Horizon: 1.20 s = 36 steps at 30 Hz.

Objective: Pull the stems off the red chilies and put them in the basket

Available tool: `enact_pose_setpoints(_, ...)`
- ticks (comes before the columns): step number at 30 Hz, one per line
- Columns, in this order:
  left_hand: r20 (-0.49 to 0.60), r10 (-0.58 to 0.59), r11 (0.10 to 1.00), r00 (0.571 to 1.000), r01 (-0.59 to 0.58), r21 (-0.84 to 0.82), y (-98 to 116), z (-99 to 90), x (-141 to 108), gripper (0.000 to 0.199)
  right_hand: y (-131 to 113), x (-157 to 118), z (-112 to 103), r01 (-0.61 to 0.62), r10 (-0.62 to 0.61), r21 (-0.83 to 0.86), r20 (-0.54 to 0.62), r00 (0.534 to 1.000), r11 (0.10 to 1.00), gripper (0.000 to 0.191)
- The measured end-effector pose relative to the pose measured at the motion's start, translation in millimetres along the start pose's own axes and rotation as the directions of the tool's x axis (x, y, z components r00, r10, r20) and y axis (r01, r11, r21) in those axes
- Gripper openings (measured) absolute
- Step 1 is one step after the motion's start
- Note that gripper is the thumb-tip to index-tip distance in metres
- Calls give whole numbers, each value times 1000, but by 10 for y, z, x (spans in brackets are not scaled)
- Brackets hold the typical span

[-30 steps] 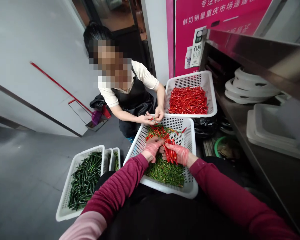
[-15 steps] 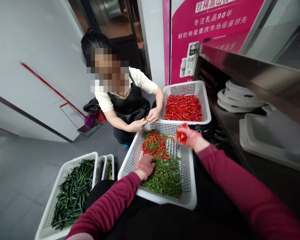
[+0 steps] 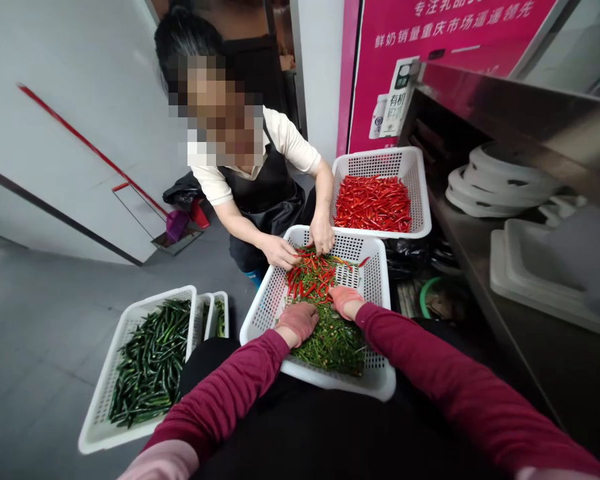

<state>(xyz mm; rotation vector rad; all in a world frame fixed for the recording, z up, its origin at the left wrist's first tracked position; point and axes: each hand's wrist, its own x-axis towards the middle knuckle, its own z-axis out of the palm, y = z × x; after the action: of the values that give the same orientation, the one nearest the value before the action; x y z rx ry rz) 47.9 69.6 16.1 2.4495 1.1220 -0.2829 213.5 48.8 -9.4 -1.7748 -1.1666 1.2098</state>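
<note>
My left hand (image 3: 300, 320), in a pink glove, rests on the heap of thin green stems (image 3: 337, 350) in the near white basket (image 3: 384, 303). Its fingers curl down into the heap, and whatever lies under them is hidden. Across from it, my right hand (image 3: 346, 301), also gloved in pink, has its fingertips closed at the edge of the red chili peppers (image 3: 310, 280). These lie mixed with stems in the far half of that basket. One stray red chili pepper (image 3: 364, 262) lies near the basket's right side.
A co-worker's two hands (image 3: 321, 233) reach into the far end of the same basket. Beyond it, another white basket (image 3: 420, 193) holds red chili peppers. Dark green peppers (image 3: 153, 360) fill a basket on the left floor. A metal shelf (image 3: 460, 247) runs along the right.
My right hand has moved down and left into the basket; its handful of chili peppers no longer shows. The left hand stays on the heap. The co-worker's hands have lowered into the basket.
</note>
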Motion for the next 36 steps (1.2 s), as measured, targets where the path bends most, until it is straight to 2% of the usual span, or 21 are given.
enact_pose_setpoints(2,47,9,1000,999,-8,-5,24,9,-51,29,-11,23,70,-71,73,-54,43,996,996,19)
enact_pose_setpoints(4,85,12,1000,996,-10,-25,38,18,-88,26,-43,15,3,-133,139,-83,79,987,988,20)
enact_pose_setpoints(7,112,24,975,993,1,-222,59,52,-102,23,-26,-152,-145,-197,202,-58,121,972,979,14)
enact_pose_setpoints(8,121,37,941,992,6,-338,75,68,-100,24,-4,-243,-175,-202,201,-7,133,970,979,10)
enact_pose_setpoints(10,154,69,824,986,30,-566,122,101,-96,28,43,-435,-193,-185,154,217,151,976,958,9)
enact_pose_setpoints(12,183,100,689,978,65,-722,181,119,-103,31,64,-588,-172,-157,102,493,138,985,856,15)
enact_pose_setpoints(14,191,138,576,972,78,-814,237,108,-121,31,54,-671,-144,-136,86,675,107,990,725,20)
enact_pose_setpoints(16,189,160,474,969,93,-876,278,72,-141,32,34,-690,-128,-123,83,727,91,992,676,22)
enact_pose_setpoints(19,200,156,379,967,128,-916,309,20,-145,41,32,-662,-103,-96,36,717,99,994,691,23)
enact_pose_setpoints(21,186,129,432,974,114,-895,312,15,-115,40,53,-639,-70,-79,37,655,78,996,752,22)
enact_pose_setpoints(22,183,92,513,979,111,-851,310,24,-90,38,62,-630,-51,-57,43,603,37,998,796,21)
enact_pose_setpoints(24,182,-20,703,983,143,-697,298,52,-20,34,68,-615,-32,49,2,442,-116,993,896,15)
enact_pose_setpoints(25,185,-73,774,980,173,-610,290,64,22,33,61,-604,-41,122,-52,341,-209,977,932,11)
enact_pose_setpoints(27,200,-136,851,970,218,-478,280,61,122,33,38,-570,-111,225,-140,186,-382,914,956,6)
enact_pose_setpoints(29,184,-171,923,968,223,-314,289,9,248,37,21,-514,-238,223,-91,213,-497,863,951,10)
enact_pose_setpoints(31,70,-208,976,976,212,-52,337,-67,408,48,27,-451,-372,178,80,451,-496,864,874,17)
enact_pose_setpoints(33,-4,-230,962,973,228,152,427,-111,588,57,49,-399,-461,134,212,700,-385,898,702,20)
enact_pose_setpoints(35,47,-270,946,962,255,201,544,-74,752,55,71,-371,-481,95,282,809,-309,908,580,20)
enact_pose_setpoints(36,85,-295,941,952,273,200,603,-22,816,52,79,-365,-470,87,301,819,-305,903,567,20)
